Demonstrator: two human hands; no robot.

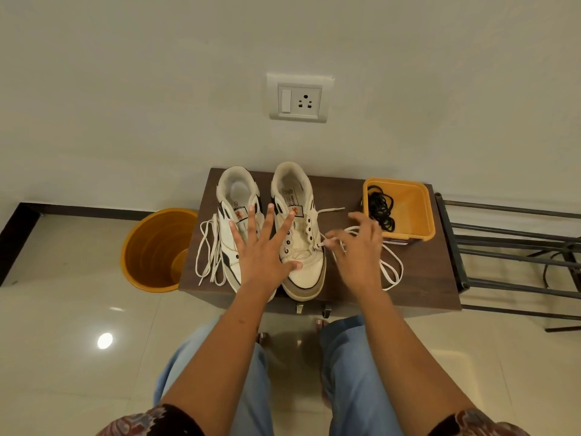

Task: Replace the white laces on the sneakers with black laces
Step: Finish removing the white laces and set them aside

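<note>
Landmark: the small brown table (418,284). Nearest its front edge, the left hand (262,247) lies spread, fingers straight, pressing across both sneakers, likely to pin them while the lace is drawn. Right of it, the right hand (356,247) pinches the white lace (391,272) just beside the lowest eyelet of the right sneaker (301,234); most eyelets there look empty, so unlacing seems nearly finished. Both shoes run long axis front to back on the table, toes toward the person, heels toward the wall. The left sneaker (234,221) sits at the table's left, its freed white lace (207,250) heaped beside it. At the table's back right corner, an orange tub (415,199) holds the coiled black laces (382,209), within reach. On the floor left of the table stands an orange bucket (157,250).
</note>
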